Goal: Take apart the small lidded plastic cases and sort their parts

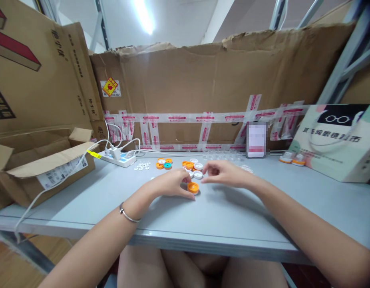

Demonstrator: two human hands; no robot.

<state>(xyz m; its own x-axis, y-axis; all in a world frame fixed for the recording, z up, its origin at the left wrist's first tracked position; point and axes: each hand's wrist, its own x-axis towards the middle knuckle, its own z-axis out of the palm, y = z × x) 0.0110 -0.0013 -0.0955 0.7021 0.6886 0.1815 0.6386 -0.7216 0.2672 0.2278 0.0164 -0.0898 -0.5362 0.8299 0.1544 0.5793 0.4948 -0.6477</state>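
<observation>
An orange round cap [193, 188] with a white part under it stands on the grey table [233, 216]. My left hand [176, 184] is around its left side, thumb in front and fingers behind; whether the fingers press on it is hard to tell. To the right of the caps is my right hand [219, 173], its thumb and fingers apart with nothing between them. Just beyond the hands lies a group of orange caps [189, 165] and white rings [197, 175]. Farther left sit several orange caps with a teal one [167, 165] among them.
Small white discs [142, 165] lie near a power strip [122, 159] with cables. An open cardboard box [53, 160] stands at the left. Clear round pieces [223, 155] and a phone [256, 140] are at the back. A paper bag [335, 148] and two orange-white pieces [298, 160] stand right.
</observation>
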